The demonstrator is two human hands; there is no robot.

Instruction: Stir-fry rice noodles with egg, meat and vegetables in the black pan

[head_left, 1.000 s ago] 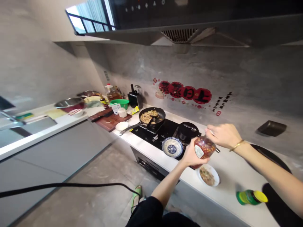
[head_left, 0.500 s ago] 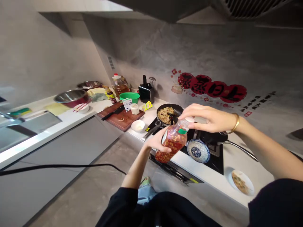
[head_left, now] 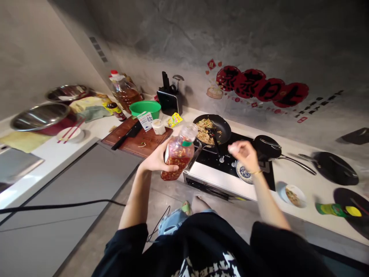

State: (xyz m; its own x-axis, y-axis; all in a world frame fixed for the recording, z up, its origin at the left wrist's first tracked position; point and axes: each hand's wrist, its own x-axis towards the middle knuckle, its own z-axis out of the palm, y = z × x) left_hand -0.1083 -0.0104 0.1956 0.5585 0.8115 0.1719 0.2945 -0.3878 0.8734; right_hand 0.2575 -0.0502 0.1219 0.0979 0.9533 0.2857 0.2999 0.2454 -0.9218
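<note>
My left hand [head_left: 158, 158] is wrapped round a clear jar of red chili sauce [head_left: 179, 154], tilted a little to the right and held in front of the counter edge. Its mouth is uncovered. To the right, over the stove, my right hand [head_left: 245, 154] pinches a small pale cap [head_left: 234, 149], slightly blurred. Behind the jar, a black frying pan [head_left: 223, 127] on the stove holds noodle-like food [head_left: 205, 131] and a dark utensil. A blue-and-white bowl [head_left: 243, 172] sits partly hidden below my right hand.
A cutting board [head_left: 155, 143] with a cleaver [head_left: 127, 135] and a small white jar [head_left: 158, 127] lies left of the pan. A lidded pan [head_left: 266, 148], a plate of food [head_left: 294, 195] and a green bottle [head_left: 331, 209] are on the right. A black cable [head_left: 72, 203] crosses the left side.
My right hand has lifted the cap off the jar and moved away to the right. The jar has shifted left in view, and the camera has tilted down.
</note>
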